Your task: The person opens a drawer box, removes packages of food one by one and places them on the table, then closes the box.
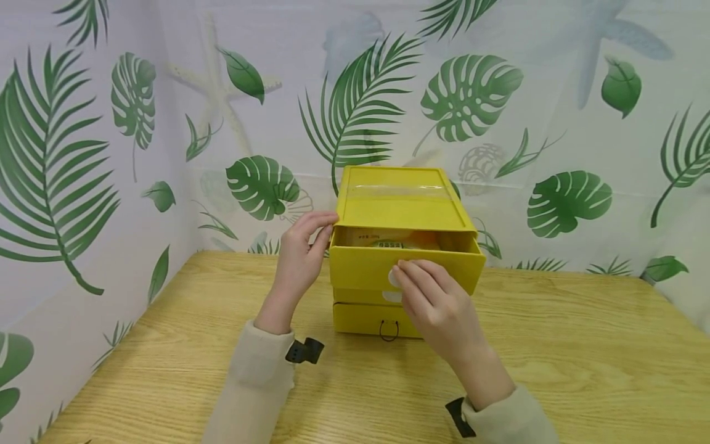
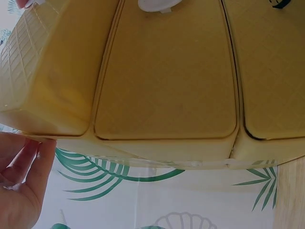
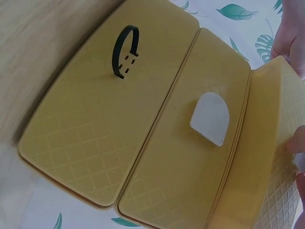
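Note:
A yellow three-drawer box (image 1: 399,213) stands on the table, its top drawer (image 1: 360,268) pulled partly out. The white handle (image 1: 392,277) on that drawer's front is pinched by my right hand (image 1: 444,308), between thumb and fingertips. My left hand (image 1: 299,253) touches the box's upper left edge with fairly straight fingers, also seen in the left wrist view. Inside the top drawer lie printed packages (image 1: 391,244), mostly hidden by its front. Below, the closed middle drawer (image 3: 186,157) carries a white tab (image 3: 211,118), and the closed bottom drawer (image 3: 90,129) has a black loop handle (image 3: 116,55).
The wooden table (image 1: 582,351) extends to both sides and in front of the box. A white cloth backdrop (image 1: 388,142) with green leaves hangs close behind it. Clear tape (image 1: 399,190) runs across the top of the box.

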Demonstrator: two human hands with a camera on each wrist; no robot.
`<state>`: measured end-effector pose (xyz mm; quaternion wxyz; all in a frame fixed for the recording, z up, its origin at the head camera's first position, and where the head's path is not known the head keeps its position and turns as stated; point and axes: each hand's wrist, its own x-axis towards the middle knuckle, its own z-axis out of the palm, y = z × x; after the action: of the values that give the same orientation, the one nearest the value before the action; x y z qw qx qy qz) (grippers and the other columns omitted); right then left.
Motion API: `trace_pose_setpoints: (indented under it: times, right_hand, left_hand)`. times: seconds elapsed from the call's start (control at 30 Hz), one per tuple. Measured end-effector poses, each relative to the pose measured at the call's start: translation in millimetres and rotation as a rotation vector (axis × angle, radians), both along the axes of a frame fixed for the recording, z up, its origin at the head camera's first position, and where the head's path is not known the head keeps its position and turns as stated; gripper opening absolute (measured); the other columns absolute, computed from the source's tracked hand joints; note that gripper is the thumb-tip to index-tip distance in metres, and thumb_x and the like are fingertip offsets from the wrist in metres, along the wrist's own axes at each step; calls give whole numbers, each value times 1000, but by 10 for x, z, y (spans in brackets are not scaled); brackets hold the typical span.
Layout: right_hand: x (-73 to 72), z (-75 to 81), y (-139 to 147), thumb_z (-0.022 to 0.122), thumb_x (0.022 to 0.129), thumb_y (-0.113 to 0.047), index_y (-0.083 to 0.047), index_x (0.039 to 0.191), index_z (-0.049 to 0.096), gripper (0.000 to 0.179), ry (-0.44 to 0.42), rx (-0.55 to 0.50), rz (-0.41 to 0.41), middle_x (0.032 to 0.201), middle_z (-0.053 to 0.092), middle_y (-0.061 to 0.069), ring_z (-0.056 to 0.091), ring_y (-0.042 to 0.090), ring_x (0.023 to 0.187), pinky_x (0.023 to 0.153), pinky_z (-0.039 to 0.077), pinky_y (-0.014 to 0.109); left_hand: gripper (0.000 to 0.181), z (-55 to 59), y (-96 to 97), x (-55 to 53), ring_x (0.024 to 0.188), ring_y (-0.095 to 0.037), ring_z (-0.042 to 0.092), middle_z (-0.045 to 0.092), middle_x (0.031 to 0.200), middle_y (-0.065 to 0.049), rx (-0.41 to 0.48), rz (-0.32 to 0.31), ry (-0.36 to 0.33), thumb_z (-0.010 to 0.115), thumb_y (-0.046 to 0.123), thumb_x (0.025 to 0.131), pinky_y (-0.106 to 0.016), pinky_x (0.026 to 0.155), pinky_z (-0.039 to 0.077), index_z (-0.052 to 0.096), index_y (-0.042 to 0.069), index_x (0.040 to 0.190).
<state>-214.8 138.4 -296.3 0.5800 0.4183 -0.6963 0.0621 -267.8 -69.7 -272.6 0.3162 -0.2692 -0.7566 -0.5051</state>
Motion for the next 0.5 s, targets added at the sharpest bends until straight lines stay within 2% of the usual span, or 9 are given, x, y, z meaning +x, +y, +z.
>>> trace_pose_setpoints:
  times: [0.5]
  right_hand:
    - [122, 17, 1, 45, 88, -3, 7, 94, 65, 23, 13, -8, 34, 93, 63, 18, 58, 31, 82, 68, 51, 34]
  left_hand:
    - [19, 4, 1, -2, 98, -23, 55, 58, 106, -14, -15, 9, 6, 51, 0, 88, -33, 68, 52, 62, -5, 103]
